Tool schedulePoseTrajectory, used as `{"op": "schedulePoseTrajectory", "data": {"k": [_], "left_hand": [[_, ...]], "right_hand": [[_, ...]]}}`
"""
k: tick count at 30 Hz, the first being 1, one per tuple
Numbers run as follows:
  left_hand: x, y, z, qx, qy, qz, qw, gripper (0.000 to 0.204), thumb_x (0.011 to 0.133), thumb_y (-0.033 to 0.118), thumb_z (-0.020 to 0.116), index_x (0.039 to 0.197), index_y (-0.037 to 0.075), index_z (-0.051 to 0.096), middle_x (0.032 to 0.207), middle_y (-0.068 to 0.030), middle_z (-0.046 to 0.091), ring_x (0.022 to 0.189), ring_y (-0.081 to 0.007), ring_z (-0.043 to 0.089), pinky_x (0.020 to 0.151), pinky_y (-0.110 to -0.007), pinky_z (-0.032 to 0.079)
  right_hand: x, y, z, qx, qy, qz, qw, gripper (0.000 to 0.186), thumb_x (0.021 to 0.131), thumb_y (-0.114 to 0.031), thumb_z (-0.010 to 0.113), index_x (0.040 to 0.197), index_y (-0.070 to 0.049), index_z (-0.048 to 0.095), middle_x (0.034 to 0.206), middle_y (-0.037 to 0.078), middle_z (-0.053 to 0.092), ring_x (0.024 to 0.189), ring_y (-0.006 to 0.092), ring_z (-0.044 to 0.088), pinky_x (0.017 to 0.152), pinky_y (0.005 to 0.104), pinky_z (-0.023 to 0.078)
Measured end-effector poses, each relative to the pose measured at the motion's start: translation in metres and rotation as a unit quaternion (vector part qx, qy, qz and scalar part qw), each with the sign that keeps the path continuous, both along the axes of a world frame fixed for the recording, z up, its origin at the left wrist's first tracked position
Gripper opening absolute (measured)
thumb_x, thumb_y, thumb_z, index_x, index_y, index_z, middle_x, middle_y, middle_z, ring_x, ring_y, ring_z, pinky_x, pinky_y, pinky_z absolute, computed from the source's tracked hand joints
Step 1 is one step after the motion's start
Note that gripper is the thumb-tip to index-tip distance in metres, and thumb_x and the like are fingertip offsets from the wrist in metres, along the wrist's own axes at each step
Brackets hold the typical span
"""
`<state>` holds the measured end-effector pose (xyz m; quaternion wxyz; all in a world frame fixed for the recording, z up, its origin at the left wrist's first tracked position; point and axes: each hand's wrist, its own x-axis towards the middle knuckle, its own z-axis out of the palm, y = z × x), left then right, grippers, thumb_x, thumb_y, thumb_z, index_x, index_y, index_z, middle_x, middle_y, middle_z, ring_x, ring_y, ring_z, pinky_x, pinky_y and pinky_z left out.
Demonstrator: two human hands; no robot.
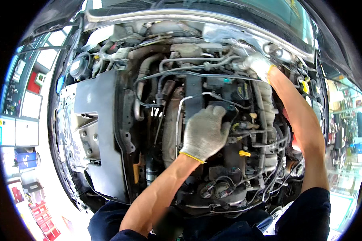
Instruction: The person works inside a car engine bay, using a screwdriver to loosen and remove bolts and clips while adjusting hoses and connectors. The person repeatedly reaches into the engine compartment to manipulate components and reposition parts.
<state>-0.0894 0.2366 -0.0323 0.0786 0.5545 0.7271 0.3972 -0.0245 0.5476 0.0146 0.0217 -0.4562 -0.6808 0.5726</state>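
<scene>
Clock face laid over the view, 12 toward the windshield [197, 24]; engine [234, 160] lies in the bay, from the centre across to 3 and down to 5.

Left hand [205, 134], pale glove with yellow cuff, at the centre, over the engine top; its fingers are bent and close together, thumb set apart toward 3; tips partly hidden, so cannot tell whether they pinch anything; silver pipe [177, 128] runs just beside it on the 9 side, bending across above it.

Right hand [256, 66], same kind of glove, reaches to 2, at the engine's rear, by the ends of the grey hoses [215, 64]; finger state cannot be told, glove washed out and blurred; the bare forearm passes over the engine's 3 side.

Black panel [104, 160] at 9, beside the engine, with an opening showing metal; yellow handle [244, 153] at 4, apart from the left hand; round fitting [223, 190] at 5; black reservoir [80, 66] at 10; yellow cap [305, 86] between 2 and 3; outside the bay, red bins [43, 217] at 8, blue box [26, 159] between 8 and 9.
</scene>
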Motion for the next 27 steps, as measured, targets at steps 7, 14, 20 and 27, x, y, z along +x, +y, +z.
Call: {"op": "schedulePoseTrajectory", "data": {"k": [7,14,20,27], "left_hand": [[0.004,0.005,-0.008,-0.026,0.003,0.004,1.0,0.021,0.093,0.027,0.068,0.099,0.007,0.065,0.093,-0.017,0.07,0.089,-0.0381,0.071,0.078,-0.048,0.058],[-0.04,0.011,-0.022,0.003,-0.329,-0.061,0.942,0.019,0.101,0.018,0.065,0.114,0.004,0.069,0.096,-0.0073,0.074,0.084,-0.0182,0.071,0.078,-0.033,0.057],[-0.053,-0.01,0.025,-0.112,-0.379,-0.126,0.91,0.026,0.104,0.011,0.062,0.127,-0.001,0.068,0.104,-0.0068,0.074,0.087,-0.013,0.068,0.084,-0.027,0.056],[-0.127,-0.063,0.083,-0.106,0.138,-0.174,0.969,0.034,0.106,0.034,0.065,0.123,0.006,0.072,0.101,-0.0056,0.073,0.091,-0.0131,0.066,0.086,-0.028,0.055]], "right_hand": [[0.03,-0.043,0.043,0.374,-0.058,0.008,0.926,0.028,0.095,-0.02,0.073,0.117,-0.003,0.07,0.079,0.006,0.07,0.065,0.0145,0.062,0.056,0.0322,0.052],[0.142,-0.164,0.115,0.237,0.056,-0.033,0.969,0.037,0.1,-0.03,0.069,0.125,-0.002,0.069,0.108,0.007,0.072,0.074,0.0125,0.065,0.069,0.0269,0.053],[0.225,-0.294,0.071,0.168,-0.019,-0.067,0.983,0.044,0.105,-0.028,0.066,0.143,-0.01,0.054,0.097,0.002,0.063,0.069,0.007,0.058,0.053,0.0235,0.046],[0.227,-0.352,0.089,0.234,0.036,-0.248,0.939,0.046,0.104,-0.02,0.063,0.144,0.0,0.056,0.099,0.002,0.065,0.076,0.0072,0.055,0.061,0.0241,0.046]]}}
